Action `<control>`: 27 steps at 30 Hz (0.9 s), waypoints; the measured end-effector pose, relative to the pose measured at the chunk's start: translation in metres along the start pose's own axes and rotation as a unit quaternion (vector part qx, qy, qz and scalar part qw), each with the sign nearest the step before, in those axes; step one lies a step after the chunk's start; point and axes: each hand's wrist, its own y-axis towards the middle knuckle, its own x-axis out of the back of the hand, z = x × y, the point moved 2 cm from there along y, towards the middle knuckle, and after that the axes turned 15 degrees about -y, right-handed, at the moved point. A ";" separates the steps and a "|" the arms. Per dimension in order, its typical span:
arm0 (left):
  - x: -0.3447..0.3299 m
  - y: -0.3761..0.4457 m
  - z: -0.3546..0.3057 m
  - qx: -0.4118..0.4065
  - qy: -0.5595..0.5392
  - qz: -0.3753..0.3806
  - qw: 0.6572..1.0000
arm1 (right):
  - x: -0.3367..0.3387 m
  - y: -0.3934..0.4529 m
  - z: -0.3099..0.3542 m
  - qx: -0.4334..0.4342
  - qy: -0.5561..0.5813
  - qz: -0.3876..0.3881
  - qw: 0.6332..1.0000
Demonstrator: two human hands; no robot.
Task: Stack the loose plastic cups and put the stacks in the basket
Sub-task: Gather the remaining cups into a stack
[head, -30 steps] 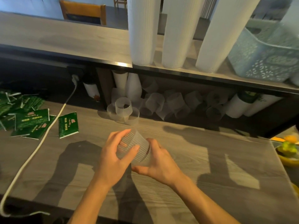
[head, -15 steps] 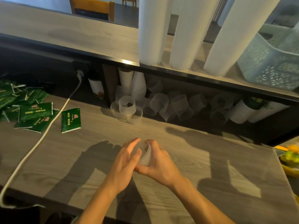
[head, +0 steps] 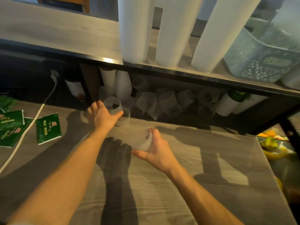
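Near the bench's middle, your right hand grips a short stack of ribbed translucent plastic cups, lying sideways, mouth leftward. At the far edge your left hand curls around a loose upright clear cup. That cup lies up-left of the stack; the perforated pale-green basket waits on the shelf, far right.
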 end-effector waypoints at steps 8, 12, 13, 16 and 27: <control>-0.013 -0.001 0.005 -0.033 -0.144 -0.065 0.987 | 0.015 0.000 -0.010 -0.027 0.032 -0.026 0.999; 0.009 -0.031 -0.007 -0.090 -0.208 -0.062 0.972 | 0.022 0.001 -0.011 -0.027 0.028 -0.037 0.999; 0.016 -0.040 -0.009 -0.103 -0.210 -0.057 0.971 | 0.023 0.001 -0.011 -0.028 0.026 -0.038 0.999; 0.036 -0.065 -0.010 -0.144 -0.270 -0.008 0.952 | 0.031 0.001 -0.009 -0.027 0.041 -0.041 0.998; 0.067 -0.115 0.004 -0.169 -0.289 0.005 0.942 | 0.052 -0.010 -0.003 0.028 -0.008 -0.038 0.999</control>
